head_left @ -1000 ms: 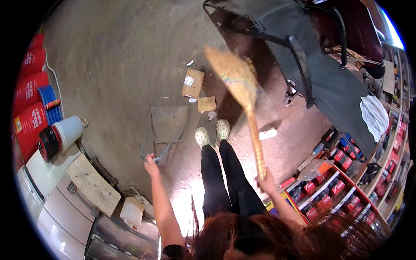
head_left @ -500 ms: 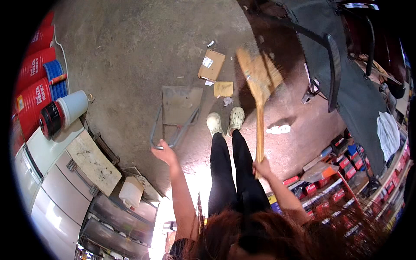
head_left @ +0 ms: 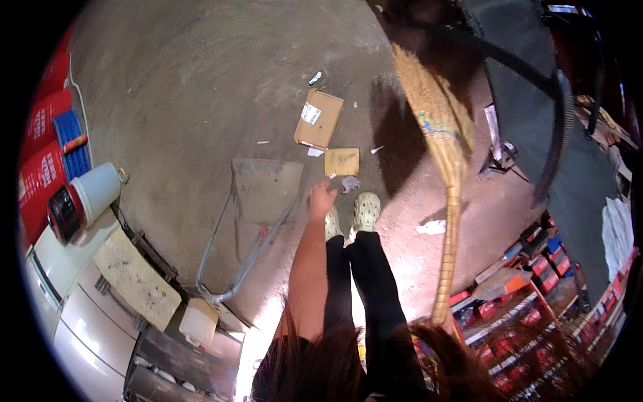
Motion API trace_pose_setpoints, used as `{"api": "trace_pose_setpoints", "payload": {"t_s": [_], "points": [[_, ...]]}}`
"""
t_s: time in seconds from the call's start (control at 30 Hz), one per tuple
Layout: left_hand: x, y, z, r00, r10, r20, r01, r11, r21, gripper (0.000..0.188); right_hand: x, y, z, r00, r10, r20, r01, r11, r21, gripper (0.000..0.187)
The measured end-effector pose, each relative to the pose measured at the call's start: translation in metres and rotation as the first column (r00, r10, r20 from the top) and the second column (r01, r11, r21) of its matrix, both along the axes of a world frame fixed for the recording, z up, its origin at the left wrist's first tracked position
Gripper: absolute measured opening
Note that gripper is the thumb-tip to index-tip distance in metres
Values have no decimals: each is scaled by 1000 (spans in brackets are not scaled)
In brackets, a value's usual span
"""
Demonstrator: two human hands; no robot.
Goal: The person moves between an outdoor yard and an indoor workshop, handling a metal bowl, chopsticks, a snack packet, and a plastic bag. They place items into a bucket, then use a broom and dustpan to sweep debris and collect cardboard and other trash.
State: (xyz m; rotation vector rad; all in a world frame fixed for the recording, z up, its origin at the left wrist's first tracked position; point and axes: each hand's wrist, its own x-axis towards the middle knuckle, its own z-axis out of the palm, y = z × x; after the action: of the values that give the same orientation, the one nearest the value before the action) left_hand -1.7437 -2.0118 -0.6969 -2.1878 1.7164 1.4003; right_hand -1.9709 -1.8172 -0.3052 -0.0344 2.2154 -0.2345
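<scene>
My left hand [head_left: 322, 198] reaches down in front of my shoes, fingers apart and holding nothing. Just beyond its fingertips lie a flat yellowish piece [head_left: 342, 162] and a crumpled grey scrap [head_left: 350, 183]. To the left, a metal dustpan [head_left: 268, 191] rests on the floor, its long looped handle leaning toward me, untouched. A straw broom [head_left: 435, 114] stands at my right with its bristles up and away from me. Hair mostly covers my right hand [head_left: 442, 323], which is closed at the lower end of the broom handle.
A flattened cardboard box [head_left: 319, 119] and small litter lie ahead on the floor. Red drums [head_left: 41, 181] and a white bucket [head_left: 100, 187] line the left. Shelves of red boxes [head_left: 519, 342] stand at the lower right, and a dark covered surface [head_left: 529, 134] borders the right.
My left hand has let go of the dustpan handle and moved right and forward, toward the yellowish piece. The broom has shifted right and its handle closer to me.
</scene>
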Motion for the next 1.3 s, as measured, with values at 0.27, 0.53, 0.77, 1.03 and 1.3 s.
{"api": "trace_pose_setpoints", "payload": {"t_s": [0.27, 0.53, 0.77, 1.03, 1.3], "points": [[-37, -41, -139, 932, 156, 328, -83, 971, -225, 27, -36, 100, -87, 940, 337, 51, -341, 933, 118, 66], [-68, -37, -18, 991, 34, -131, -98, 845, -526, 18, -13, 61, -90, 1000, 16, -2, -15, 993, 116, 37], [-43, -48, 43, 988, -78, -137, -17, 814, -580, 15, -6, 30, -86, 996, 82, -26, -84, 994, -65, 32], [-4, -76, -54, 989, 66, -136, -108, 937, -332, 16, -4, 8, -85, 970, -169, 175, 183, 981, -67, 31], [4, -160, -122, 964, -60, 261, 114, 973, -200, 17, -9, 3, -92, 936, 338, 103, -341, 940, 21, 43]]}}
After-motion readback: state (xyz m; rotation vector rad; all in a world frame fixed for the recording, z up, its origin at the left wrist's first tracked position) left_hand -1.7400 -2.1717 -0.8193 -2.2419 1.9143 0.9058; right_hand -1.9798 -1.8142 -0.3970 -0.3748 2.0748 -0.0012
